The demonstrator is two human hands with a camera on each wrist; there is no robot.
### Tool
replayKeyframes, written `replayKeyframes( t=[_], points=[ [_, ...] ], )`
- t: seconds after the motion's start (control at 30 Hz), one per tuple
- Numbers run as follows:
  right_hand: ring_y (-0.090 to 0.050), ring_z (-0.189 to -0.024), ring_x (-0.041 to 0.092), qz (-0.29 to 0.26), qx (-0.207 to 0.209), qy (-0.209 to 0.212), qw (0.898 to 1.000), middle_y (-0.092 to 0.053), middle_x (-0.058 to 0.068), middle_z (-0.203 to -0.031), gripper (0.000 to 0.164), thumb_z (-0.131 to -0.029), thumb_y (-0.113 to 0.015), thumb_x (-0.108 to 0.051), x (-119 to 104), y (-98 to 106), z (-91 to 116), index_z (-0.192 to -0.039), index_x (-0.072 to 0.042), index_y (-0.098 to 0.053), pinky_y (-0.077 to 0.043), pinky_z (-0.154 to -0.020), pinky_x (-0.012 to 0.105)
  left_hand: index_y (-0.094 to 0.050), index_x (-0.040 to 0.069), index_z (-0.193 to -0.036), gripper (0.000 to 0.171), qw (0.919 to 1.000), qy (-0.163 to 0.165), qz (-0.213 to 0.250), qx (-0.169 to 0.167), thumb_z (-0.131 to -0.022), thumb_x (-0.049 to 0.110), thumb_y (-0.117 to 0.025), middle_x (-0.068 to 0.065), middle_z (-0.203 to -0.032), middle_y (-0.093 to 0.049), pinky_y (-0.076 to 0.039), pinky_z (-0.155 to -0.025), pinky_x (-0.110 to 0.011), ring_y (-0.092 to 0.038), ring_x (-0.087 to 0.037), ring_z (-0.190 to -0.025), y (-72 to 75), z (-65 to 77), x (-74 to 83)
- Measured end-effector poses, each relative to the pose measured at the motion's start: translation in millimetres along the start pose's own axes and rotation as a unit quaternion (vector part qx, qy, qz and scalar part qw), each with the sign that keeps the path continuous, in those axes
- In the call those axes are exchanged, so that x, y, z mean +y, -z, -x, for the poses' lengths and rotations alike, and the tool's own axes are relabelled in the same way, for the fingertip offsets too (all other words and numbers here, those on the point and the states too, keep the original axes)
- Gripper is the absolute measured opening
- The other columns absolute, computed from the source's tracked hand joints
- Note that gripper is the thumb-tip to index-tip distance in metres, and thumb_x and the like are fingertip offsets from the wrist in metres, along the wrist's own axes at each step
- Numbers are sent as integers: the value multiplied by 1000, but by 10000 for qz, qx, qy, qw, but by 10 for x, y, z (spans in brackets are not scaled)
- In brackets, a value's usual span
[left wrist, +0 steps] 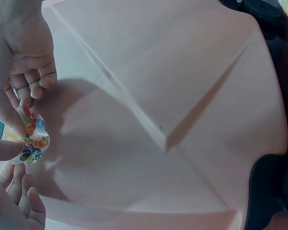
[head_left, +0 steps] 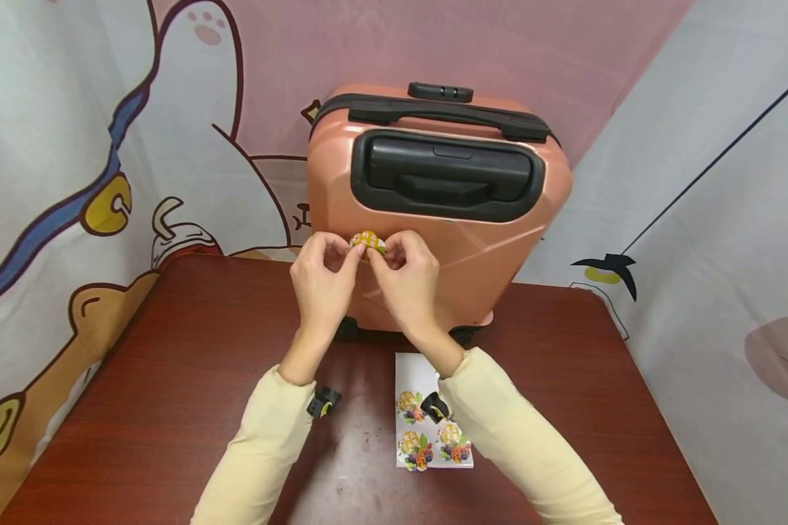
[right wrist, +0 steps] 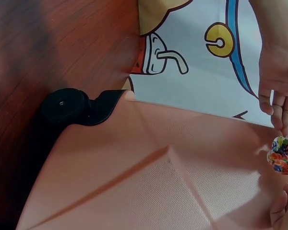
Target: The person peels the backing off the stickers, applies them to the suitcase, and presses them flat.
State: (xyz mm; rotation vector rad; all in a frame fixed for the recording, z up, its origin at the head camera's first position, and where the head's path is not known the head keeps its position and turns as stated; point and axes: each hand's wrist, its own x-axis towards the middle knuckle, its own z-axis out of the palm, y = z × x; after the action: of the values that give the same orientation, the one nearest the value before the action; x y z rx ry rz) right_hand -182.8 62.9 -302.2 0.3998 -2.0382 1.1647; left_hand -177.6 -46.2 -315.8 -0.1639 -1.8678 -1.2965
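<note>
In the head view, a small fruit-patterned sticker (head_left: 368, 239) is held just in front of the suitcase (head_left: 446, 248), a salmon-pink hard case with black handles. My left hand (head_left: 324, 281) pinches its left edge between thumb and finger. The opposite edge is pinched by my right hand (head_left: 407, 281). Both wrist views show the sticker (left wrist: 35, 136) curved between the two hands, with printed grapes and red fruit. Whether it touches the case cannot be told. Below lies a white sticker sheet (head_left: 420, 372) bearing several similar fruit stickers, partly hidden by the right forearm.
The suitcase stands upright on a reddish-brown table (head_left: 190, 364) against the cartoon-printed cloth (head_left: 236, 182) behind. A black wheel (right wrist: 65, 106) shows at its base. Small black devices sit near both wrists.
</note>
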Motion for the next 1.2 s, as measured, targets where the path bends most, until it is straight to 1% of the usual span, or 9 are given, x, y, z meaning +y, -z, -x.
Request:
replayKeyframes(
  t=[0.27,0.6,0.97,1.2],
  points=[
    [-51,-59,18,-60,272,95,9996,-53,10,-67,19,-75,-73,-7,-58,-71,-41,-75,1,-56,-43,-55,27,-57,0,-74,19,9999,-103,-41,119,-78,12,-72,-11,-70,-55,-42,-59,-30,-53,-22,-65,19,-63,5],
    [-53,-58,20,-11,515,267,9983,-53,11,-68,18,-74,-73,-3,-93,-134,-86,-75,2,-55,-45,-54,27,-57,0,-74,19,9990,-278,-241,272,-77,10,-73,-12,-70,-55,-41,-63,-33,-52,-24,-70,4,-119,10],
    [-54,-60,20,188,670,528,9962,-53,11,-68,17,-74,-71,-3,-77,-171,-92,-75,2,-55,-46,-55,28,-58,-1,-75,19,9978,-405,-340,390,-77,10,-73,-13,-71,-56,-41,-65,-36,-53,-26,-72,-26,-139,23],
    [-55,-63,20,491,691,749,9936,-53,11,-70,17,-76,-71,-4,-99,-165,-109,-75,1,-55,-46,-56,30,-58,-1,-75,19,9970,-483,-432,428,-77,11,-73,-12,-70,-56,-41,-66,-36,-52,-26,-71,-37,-149,7]
  ],
)
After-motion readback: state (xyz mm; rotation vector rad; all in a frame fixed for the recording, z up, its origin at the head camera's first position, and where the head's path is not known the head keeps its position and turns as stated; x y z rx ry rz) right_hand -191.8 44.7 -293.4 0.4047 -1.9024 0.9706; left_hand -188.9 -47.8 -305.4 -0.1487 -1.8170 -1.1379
